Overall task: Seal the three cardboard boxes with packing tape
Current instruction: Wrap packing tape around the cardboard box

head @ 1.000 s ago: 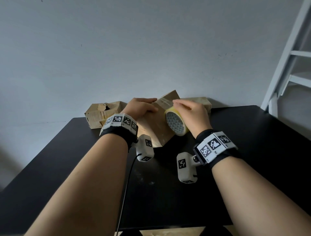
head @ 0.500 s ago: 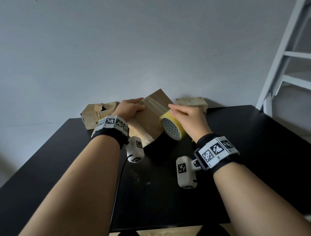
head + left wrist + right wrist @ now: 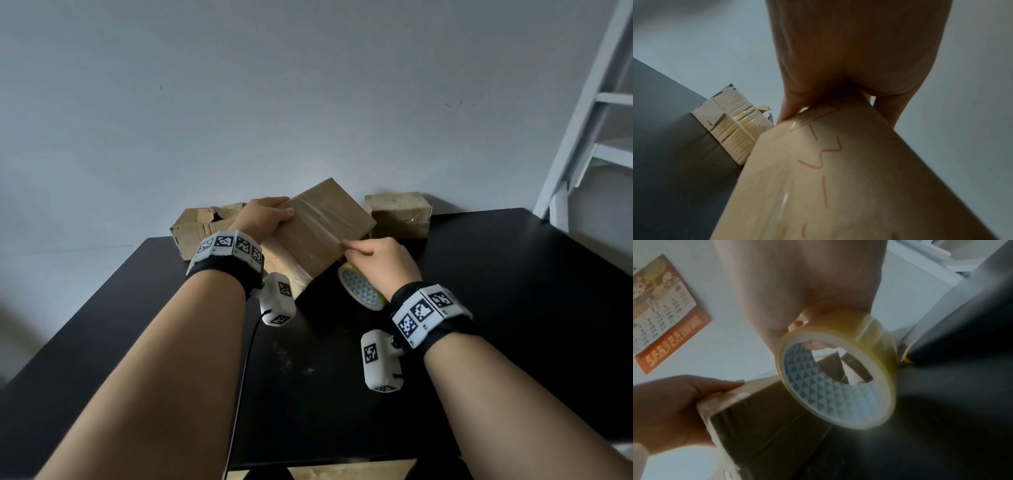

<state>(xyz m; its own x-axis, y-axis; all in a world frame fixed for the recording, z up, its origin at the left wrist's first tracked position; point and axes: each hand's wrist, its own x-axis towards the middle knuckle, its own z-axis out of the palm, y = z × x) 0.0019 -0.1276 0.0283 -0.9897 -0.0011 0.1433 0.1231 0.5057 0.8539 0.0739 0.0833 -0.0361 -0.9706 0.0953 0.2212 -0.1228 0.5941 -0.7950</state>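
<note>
- The left hand (image 3: 263,219) grips the upper left edge of the tilted cardboard box (image 3: 325,222), which stands on the black bench (image 3: 513,291).
- The right hand (image 3: 380,263) grasps the tape roll (image 3: 359,289) at the box's lower right edge; its fingers are mostly hidden behind the roll.
- Clear tape on the box's face shows only as glare.
- A torn box (image 3: 202,222) and a third box (image 3: 397,212) sit behind, partly hidden.

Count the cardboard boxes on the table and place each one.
3: the tilted box gripped by the left hand at centre, the torn box back left, the small box back right.
</note>
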